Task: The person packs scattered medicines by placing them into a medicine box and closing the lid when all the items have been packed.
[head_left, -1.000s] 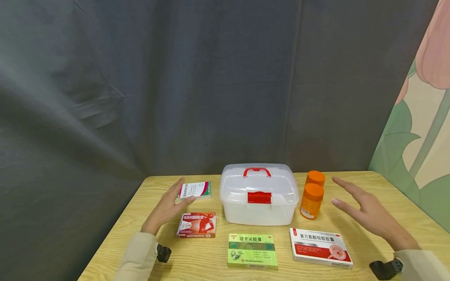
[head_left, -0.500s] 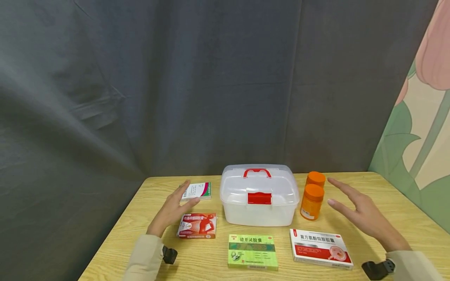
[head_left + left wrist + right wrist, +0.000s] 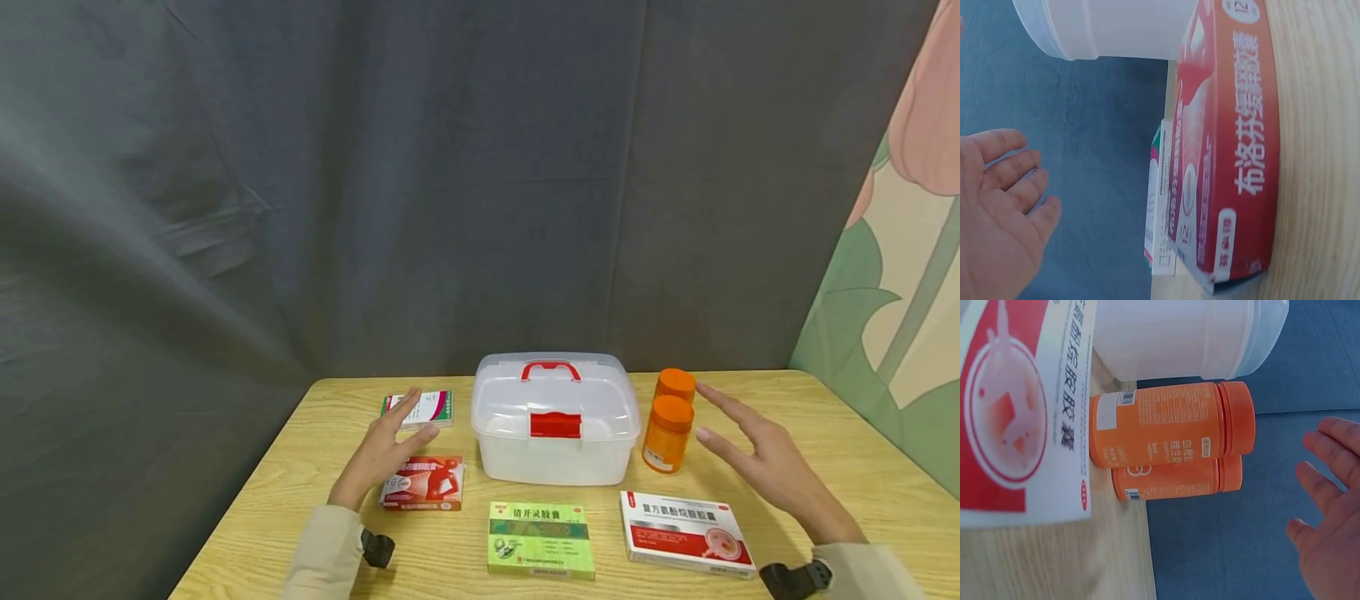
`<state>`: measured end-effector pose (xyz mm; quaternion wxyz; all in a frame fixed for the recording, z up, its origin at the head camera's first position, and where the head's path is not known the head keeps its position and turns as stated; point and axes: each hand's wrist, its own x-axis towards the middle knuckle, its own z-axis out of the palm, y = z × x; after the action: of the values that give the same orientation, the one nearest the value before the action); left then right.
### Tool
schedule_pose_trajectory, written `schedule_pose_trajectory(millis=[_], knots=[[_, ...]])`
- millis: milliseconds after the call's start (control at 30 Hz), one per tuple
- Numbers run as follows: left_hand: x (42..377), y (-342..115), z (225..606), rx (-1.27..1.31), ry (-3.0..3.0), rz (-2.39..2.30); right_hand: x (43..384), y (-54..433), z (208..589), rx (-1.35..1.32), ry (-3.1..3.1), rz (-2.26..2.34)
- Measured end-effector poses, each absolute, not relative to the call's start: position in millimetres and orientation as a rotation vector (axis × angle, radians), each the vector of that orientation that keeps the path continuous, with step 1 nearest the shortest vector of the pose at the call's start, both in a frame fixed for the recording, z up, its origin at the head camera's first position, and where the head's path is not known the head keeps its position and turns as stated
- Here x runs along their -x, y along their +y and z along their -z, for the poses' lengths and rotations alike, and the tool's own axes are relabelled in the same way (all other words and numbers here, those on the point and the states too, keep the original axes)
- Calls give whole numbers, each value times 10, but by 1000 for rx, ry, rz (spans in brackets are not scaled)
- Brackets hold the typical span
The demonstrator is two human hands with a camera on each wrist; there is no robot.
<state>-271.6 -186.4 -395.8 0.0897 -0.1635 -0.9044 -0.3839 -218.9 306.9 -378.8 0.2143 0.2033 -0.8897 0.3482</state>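
Note:
In the head view my left hand point(image 3: 378, 457) is raised with fingers extended, overlapping the red medicine box point(image 3: 423, 483) and the white-and-green medicine box point(image 3: 431, 407). It holds nothing; the left wrist view shows the palm apart from both boxes. My right hand point(image 3: 772, 467) is likewise raised and empty, its fingers stretched toward two orange pill bottles point(image 3: 666, 437). A gap separates the fingers from the bottles in the right wrist view. Between the hands stands a translucent plastic case point(image 3: 555, 460) with a red latch point(image 3: 555, 425) and a red handle point(image 3: 551, 367), its lid down.
A green medicine box point(image 3: 540, 542) lies in front of the case, and a white-and-red medicine box point(image 3: 686, 533) lies to its right. Everything is on a wooden table point(image 3: 270, 500). A dark curtain point(image 3: 480, 183) hangs behind, with a flower-painted wall point(image 3: 915, 292) at right.
Both hands have drifted inward: the left one to the right over the red box, the right one slightly left toward the bottles. The boxes, bottles and case have stayed in place.

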Motion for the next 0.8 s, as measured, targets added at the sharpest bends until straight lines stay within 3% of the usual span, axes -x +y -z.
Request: schedule_pose_trajectory(millis=[800], knots=[[2701, -1702, 3974, 484, -2628, 1212, 2253, 2931, 3852, -485, -2460, -1003]])
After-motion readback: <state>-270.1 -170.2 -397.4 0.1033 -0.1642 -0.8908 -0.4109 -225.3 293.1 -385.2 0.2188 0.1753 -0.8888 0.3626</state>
